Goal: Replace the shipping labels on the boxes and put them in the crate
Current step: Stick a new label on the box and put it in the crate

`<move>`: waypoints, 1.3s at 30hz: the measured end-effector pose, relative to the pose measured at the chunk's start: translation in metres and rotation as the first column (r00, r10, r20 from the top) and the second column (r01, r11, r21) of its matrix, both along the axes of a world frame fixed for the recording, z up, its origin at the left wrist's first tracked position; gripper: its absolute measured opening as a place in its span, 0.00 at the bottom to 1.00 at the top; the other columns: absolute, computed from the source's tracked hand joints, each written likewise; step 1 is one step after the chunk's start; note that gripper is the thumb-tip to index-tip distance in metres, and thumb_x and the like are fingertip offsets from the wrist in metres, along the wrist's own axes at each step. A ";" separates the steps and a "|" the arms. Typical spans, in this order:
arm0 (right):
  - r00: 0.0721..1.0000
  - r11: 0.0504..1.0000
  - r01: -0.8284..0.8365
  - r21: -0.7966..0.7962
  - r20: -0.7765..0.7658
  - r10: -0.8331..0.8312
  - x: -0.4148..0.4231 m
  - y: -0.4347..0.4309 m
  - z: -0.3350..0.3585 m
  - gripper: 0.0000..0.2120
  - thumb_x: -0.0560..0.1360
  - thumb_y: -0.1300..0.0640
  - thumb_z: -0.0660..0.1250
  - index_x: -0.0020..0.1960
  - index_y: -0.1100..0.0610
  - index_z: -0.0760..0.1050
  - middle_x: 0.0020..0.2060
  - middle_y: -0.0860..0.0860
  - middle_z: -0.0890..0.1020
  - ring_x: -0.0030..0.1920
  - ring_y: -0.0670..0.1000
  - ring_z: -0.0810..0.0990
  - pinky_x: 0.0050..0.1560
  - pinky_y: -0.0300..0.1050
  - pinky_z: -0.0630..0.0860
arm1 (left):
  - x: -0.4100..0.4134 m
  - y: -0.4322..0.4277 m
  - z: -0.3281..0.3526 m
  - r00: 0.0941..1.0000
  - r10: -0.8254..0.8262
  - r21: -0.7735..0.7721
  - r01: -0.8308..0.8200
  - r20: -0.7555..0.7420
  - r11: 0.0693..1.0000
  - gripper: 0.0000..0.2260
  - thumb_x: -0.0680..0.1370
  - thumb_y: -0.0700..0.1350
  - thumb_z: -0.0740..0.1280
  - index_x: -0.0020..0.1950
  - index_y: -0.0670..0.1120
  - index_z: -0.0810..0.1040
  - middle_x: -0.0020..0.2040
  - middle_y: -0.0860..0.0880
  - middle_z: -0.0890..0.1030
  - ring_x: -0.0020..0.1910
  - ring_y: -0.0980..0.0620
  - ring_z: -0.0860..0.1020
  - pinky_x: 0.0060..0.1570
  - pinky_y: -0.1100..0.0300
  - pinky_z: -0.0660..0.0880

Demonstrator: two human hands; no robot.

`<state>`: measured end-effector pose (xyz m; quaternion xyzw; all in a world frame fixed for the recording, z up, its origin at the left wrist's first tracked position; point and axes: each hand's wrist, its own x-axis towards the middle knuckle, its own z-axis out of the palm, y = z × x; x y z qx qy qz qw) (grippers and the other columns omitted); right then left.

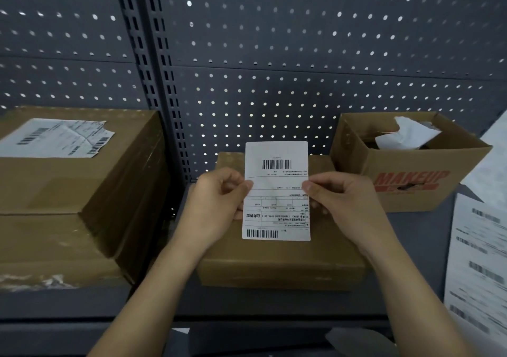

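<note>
A white shipping label [276, 192] with barcodes at top and bottom is held upright in front of me. My left hand [216, 205] pinches its left edge and my right hand [343, 205] pinches its right edge. Directly below and behind the label lies a closed brown cardboard box [279, 263] on the grey shelf [411, 260]. The label hides part of that box's top.
Two stacked brown boxes [68, 205] stand at the left, the upper one bearing a torn, crumpled label [57, 138]. An open "MAKEUP" carton [408, 162] with crumpled white paper inside sits at the right. Sheets of labels [477, 263] lie at the far right. Pegboard backs the shelf.
</note>
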<state>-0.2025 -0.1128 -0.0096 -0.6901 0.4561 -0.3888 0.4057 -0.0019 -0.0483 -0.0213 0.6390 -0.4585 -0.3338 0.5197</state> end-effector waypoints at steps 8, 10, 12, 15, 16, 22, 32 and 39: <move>1.000 1.000 -0.008 -0.016 0.001 0.008 0.000 -0.004 -0.004 0.05 0.77 0.59 0.69 0.47 0.52 0.84 0.29 0.39 0.81 0.29 0.37 0.75 0.32 0.28 0.70 | 0.001 -0.002 -0.003 0.969 0.046 -0.047 -0.036 0.241 0.998 0.06 0.79 0.48 0.69 0.42 0.50 0.81 0.42 0.55 0.85 0.43 0.58 0.84 0.44 0.53 0.83; 1.000 1.000 -0.009 -0.018 0.009 0.009 0.000 -0.005 -0.004 0.05 0.77 0.59 0.69 0.47 0.53 0.84 0.29 0.38 0.81 0.29 0.36 0.76 0.32 0.27 0.70 | 0.001 -0.001 0.000 0.949 0.072 -0.057 -0.057 0.308 0.997 0.07 0.79 0.48 0.69 0.41 0.50 0.81 0.42 0.56 0.85 0.42 0.62 0.82 0.44 0.63 0.79; 1.000 1.000 -0.011 -0.022 0.009 0.011 -0.001 -0.007 -0.004 0.05 0.77 0.59 0.69 0.47 0.52 0.83 0.29 0.38 0.82 0.30 0.36 0.76 0.33 0.27 0.70 | 0.001 -0.002 0.001 0.930 0.090 -0.057 -0.074 0.356 0.996 0.07 0.78 0.49 0.70 0.41 0.50 0.81 0.41 0.56 0.84 0.42 0.61 0.80 0.41 0.66 0.76; 1.000 0.999 -0.018 -0.036 0.007 0.018 -0.002 -0.010 -0.005 0.05 0.77 0.60 0.69 0.47 0.52 0.83 0.30 0.38 0.82 0.31 0.36 0.77 0.33 0.28 0.70 | 0.002 -0.004 0.000 0.931 0.102 -0.066 -0.084 0.350 0.994 0.07 0.78 0.49 0.70 0.40 0.50 0.81 0.39 0.53 0.83 0.41 0.58 0.80 0.40 0.63 0.75; 1.000 0.999 -0.019 -0.041 0.008 0.020 -0.002 -0.010 -0.006 0.06 0.77 0.60 0.69 0.48 0.52 0.83 0.31 0.38 0.82 0.31 0.36 0.77 0.33 0.28 0.70 | 0.001 -0.005 -0.001 0.932 0.103 -0.072 -0.083 0.348 0.994 0.07 0.78 0.49 0.70 0.40 0.50 0.81 0.37 0.53 0.83 0.39 0.59 0.79 0.38 0.66 0.74; 0.999 0.998 -0.023 -0.065 -0.029 0.021 -0.003 -0.014 -0.007 0.05 0.77 0.59 0.70 0.47 0.51 0.83 0.36 0.37 0.84 0.39 0.35 0.80 0.39 0.28 0.73 | -0.001 -0.008 0.000 0.926 0.110 -0.091 -0.082 0.361 0.992 0.06 0.77 0.46 0.72 0.40 0.50 0.80 0.35 0.54 0.81 0.37 0.62 0.76 0.36 0.75 0.69; 0.992 0.998 -0.050 -0.045 -0.117 0.044 -0.004 -0.020 -0.011 0.09 0.70 0.56 0.77 0.48 0.47 0.83 0.40 0.40 0.84 0.43 0.40 0.81 0.42 0.34 0.75 | -0.001 -0.009 -0.001 0.913 0.055 -0.033 -0.046 0.404 0.998 0.08 0.71 0.44 0.78 0.43 0.51 0.79 0.38 0.55 0.81 0.43 0.64 0.77 0.38 0.76 0.72; 0.987 0.997 -0.057 -0.049 -0.153 0.049 -0.004 -0.023 -0.016 0.11 0.69 0.57 0.77 0.49 0.47 0.82 0.41 0.44 0.84 0.43 0.42 0.81 0.42 0.35 0.77 | -0.001 -0.009 -0.003 0.902 0.036 -0.011 -0.035 0.431 0.999 0.10 0.70 0.44 0.79 0.44 0.51 0.79 0.39 0.56 0.80 0.44 0.65 0.76 0.38 0.76 0.70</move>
